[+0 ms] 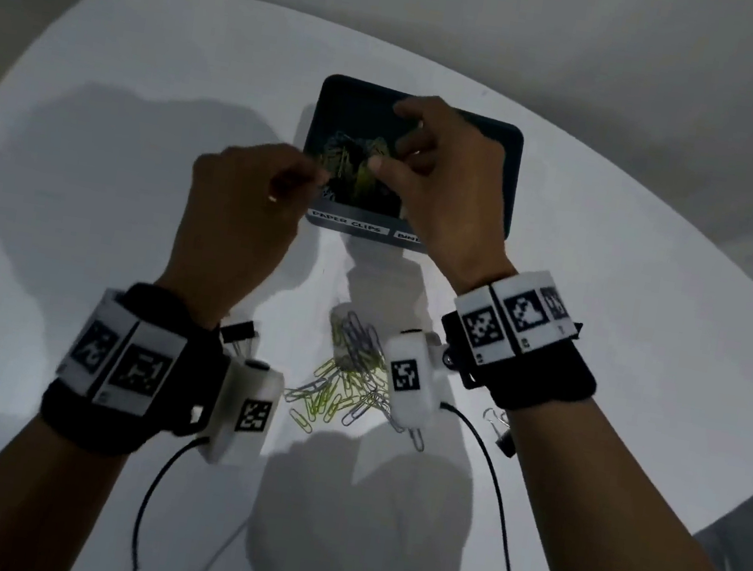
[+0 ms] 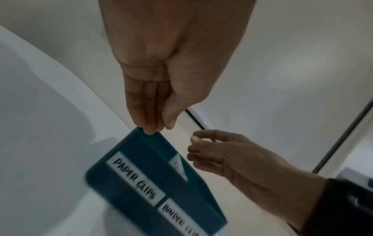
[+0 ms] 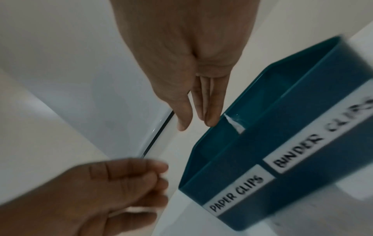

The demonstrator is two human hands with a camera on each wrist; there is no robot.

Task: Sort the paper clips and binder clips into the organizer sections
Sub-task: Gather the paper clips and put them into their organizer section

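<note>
A teal organizer stands at the far middle of the white table, its front labelled PAPER CLIPS and BINDER CLIPS. Yellow and silver paper clips lie in its left section. My right hand hovers over that section, its fingers straight with the thumb apart and nothing between them. My left hand is at the organizer's left rim, fingers loosely together, and no clip shows in it. A loose pile of paper clips lies nearer me, between my wrists.
One black binder clip lies by my left wrist and another under my right forearm. Camera cables trail toward the near edge. The round table's edge curves just behind the organizer.
</note>
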